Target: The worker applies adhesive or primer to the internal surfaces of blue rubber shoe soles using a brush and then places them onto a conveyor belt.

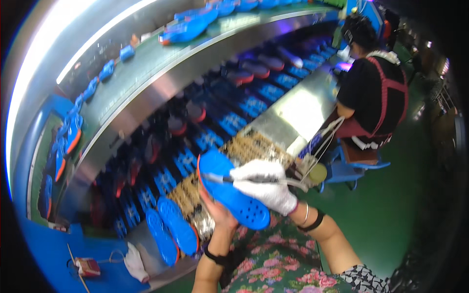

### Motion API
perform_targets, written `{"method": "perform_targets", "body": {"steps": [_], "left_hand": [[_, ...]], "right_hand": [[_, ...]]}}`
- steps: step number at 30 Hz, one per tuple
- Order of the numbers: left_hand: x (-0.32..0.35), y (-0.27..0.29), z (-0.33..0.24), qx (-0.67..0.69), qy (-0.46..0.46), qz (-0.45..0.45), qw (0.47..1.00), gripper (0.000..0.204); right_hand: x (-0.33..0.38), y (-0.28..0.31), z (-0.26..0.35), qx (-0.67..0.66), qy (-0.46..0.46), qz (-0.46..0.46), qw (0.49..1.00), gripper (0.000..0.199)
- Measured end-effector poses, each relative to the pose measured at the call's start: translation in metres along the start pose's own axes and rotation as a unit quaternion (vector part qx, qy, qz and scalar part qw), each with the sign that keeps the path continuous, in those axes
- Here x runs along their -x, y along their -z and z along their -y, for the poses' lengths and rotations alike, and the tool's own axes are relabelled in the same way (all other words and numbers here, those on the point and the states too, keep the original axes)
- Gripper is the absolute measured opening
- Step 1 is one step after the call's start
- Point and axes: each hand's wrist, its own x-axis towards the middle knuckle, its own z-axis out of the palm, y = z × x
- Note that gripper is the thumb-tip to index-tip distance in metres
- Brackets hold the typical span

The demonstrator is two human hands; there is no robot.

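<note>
My bare left hand (218, 211) supports a blue shoe insole (229, 196) from below and along its left edge. The insole is tilted up, has an orange rim, and shows several small dark holes at its near end. In a white knitted glove, my right hand (266, 185) grips a slim pen-like tool (216, 177) whose pale metal tip lies over the insole's upper part. What kind of tool it is I cannot make out. Left of my left hand, two more blue insoles (162, 236) lie side by side on the bench edge.
A green conveyor belt (141, 66) carrying blue insoles curves along the far side. Below it runs a rack of blue racks and dark soles (185, 161). A co-worker (373, 97) sits at the right on a blue chair (344, 171). A white glove (135, 262) lies lower left.
</note>
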Motion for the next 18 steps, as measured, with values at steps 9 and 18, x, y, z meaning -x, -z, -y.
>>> {"method": "perform_targets", "body": {"steps": [9, 18], "left_hand": [[-0.003, -0.014, 0.008, -0.054, -0.049, -0.017, 0.997, 0.086], [0.006, 0.016, 0.014, -0.135, -0.019, -0.1, 0.986, 0.097]], "right_hand": [[-0.026, -0.006, -0.001, 0.112, 0.107, -0.007, 0.988, 0.019], [0.013, -0.028, -0.007, 0.208, 0.186, 0.082, 0.957, 0.028]]}}
